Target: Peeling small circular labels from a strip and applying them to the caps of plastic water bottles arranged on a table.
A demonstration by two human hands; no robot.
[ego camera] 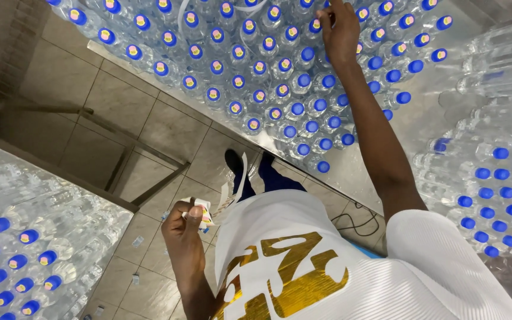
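Bottles (256, 77): clear plastic, blue caps, many bearing round stickers, massed on the steel table (351, 172) up to its near edge. My right hand (339, 29), fingers together, pinches a cap at the far side. My left hand (186, 222), fingers clamped on a sticker strip (204, 212), hangs over the tiled floor (161, 130), littered with paper scraps. More bottles (13, 249) at left.
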